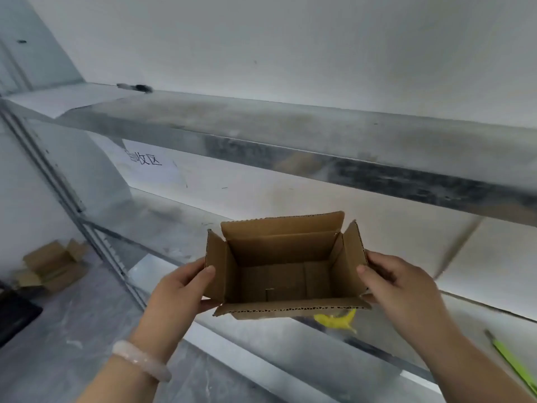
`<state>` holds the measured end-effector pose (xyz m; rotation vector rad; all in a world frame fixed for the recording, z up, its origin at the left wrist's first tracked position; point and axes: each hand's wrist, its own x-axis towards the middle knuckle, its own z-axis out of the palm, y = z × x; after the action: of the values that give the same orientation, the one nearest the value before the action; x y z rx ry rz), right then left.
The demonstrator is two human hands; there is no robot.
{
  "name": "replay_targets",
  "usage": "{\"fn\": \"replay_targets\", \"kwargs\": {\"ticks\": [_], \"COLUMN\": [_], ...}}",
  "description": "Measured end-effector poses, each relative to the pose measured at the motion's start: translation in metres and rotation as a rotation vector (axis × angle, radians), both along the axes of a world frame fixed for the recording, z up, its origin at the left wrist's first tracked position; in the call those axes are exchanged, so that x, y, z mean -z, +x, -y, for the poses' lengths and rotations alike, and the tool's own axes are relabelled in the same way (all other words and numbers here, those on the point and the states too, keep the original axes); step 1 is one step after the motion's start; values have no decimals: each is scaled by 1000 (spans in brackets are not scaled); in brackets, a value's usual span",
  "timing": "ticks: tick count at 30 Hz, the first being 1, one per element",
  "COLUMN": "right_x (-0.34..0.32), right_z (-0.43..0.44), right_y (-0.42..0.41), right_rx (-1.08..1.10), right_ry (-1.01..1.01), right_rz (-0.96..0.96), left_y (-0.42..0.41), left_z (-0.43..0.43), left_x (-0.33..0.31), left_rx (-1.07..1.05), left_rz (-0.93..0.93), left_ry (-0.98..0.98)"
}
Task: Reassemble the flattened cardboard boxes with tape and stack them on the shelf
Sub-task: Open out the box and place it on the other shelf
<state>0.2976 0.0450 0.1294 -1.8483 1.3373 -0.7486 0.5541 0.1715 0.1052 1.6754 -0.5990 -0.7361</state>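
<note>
Cardboard box (279, 251), upright with its top flaps open, hangs in the air between your hands, over the front edge of a lower metal shelf (162, 225). Your left hand (186, 286) has its grip closed on the box's left side, thumb hooked over the side flap. Your right hand (401, 283) grips the right side the same way. A yellow object (337, 319) shows just beneath the box's near edge. A green stick (511, 365) lies toward the shelf's right end. More cardboard boxes (52, 266) lie on the floor, far left.
</note>
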Motion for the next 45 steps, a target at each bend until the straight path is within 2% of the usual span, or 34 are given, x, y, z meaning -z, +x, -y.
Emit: {"fn": "replay_targets", "kwargs": {"ticks": [6, 13, 20, 27, 31, 35, 37, 39, 40, 42, 45], "right_x": [24, 37, 43, 50, 47, 54, 64, 76, 86, 109, 131], "right_z": [-22, -34, -2, 50, 77, 91, 86, 72, 64, 45, 19], "right_y": [156, 314, 445, 574, 633, 677, 684, 680, 676, 670, 679], "right_rx": [-157, -341, -413, -472, -463, -463, -355, -138, -36, 66, 10], "right_ry": [22, 15, -30, -57, -73, 52, 138, 206, 215, 284, 588], "right_rz": [-97, -70, -29, -64, -96, -88, 81, 310, 365, 340, 341], "left_y": [124, 246, 347, 442, 484, 511, 525, 538, 545, 557, 577], "left_z": [-72, -119, -111, -77, -58, -37, -28, -22, -19, -19, -21], "left_x": [4, 17, 37, 44, 48, 58, 61, 60, 61, 65, 69], "left_rx": [-146, -337, -410, -343, -320, -308, -296, -265, -236, -169, -42], "left_rz": [-24, -86, -249, -466, -518, -505, -498, -488, -491, -470, -270], "left_ry": [19, -7, -30, -66, -121, -158, -178, -204, -209, -175, -49]}}
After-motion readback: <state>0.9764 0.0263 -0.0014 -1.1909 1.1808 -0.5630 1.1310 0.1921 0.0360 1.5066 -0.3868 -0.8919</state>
